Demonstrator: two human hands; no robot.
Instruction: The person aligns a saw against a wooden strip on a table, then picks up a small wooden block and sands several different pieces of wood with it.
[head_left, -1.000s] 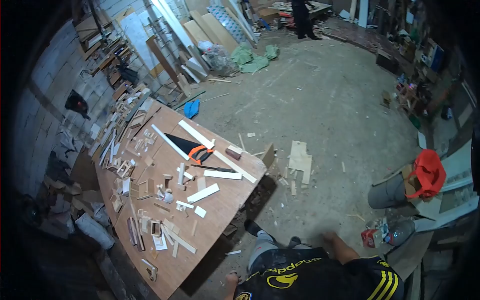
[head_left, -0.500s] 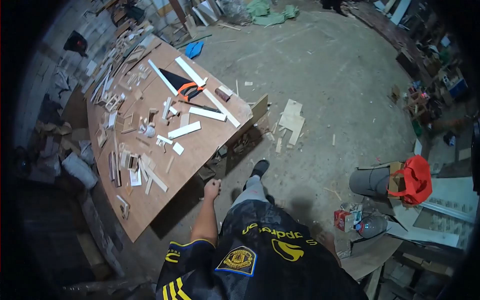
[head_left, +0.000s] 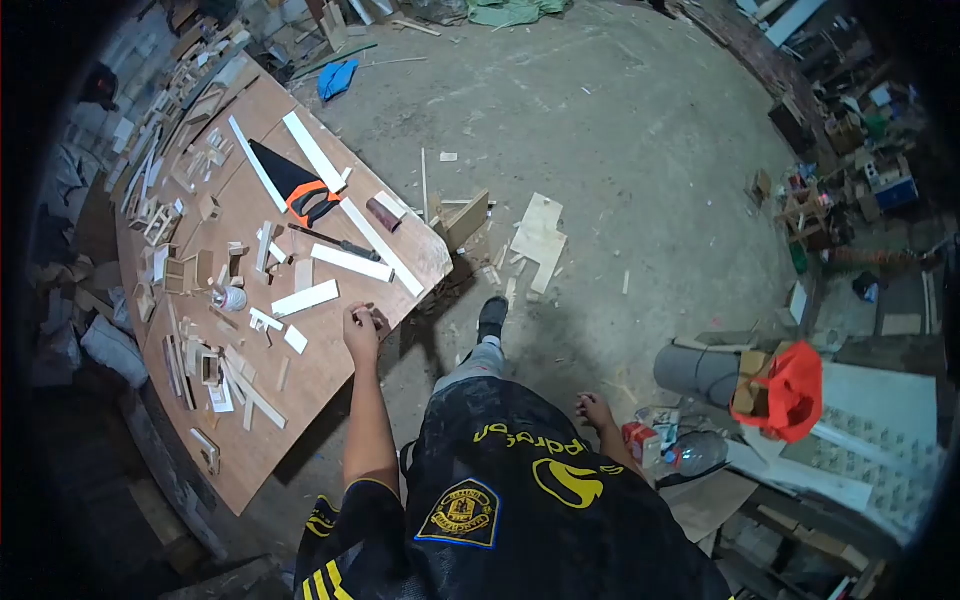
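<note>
Head view: the left hand (head_left: 365, 322) overlaps the tabletop's (head_left: 250, 460) near-right edge, touching or above, I cannot tell; the right hand (head_left: 592, 410) is over the floor (head_left: 600, 200). Both have loosely bent, released fingers, palms partly hidden. Toward the right corner lie five long white strips (head_left: 305, 298) and one saw (head_left: 288, 180). Left-edge scraps (head_left: 200, 150) blur beyond counting.

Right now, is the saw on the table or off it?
On it. The saw lies flat on the table, its dark blade between two white strips, and neither hand is touching it.
</note>
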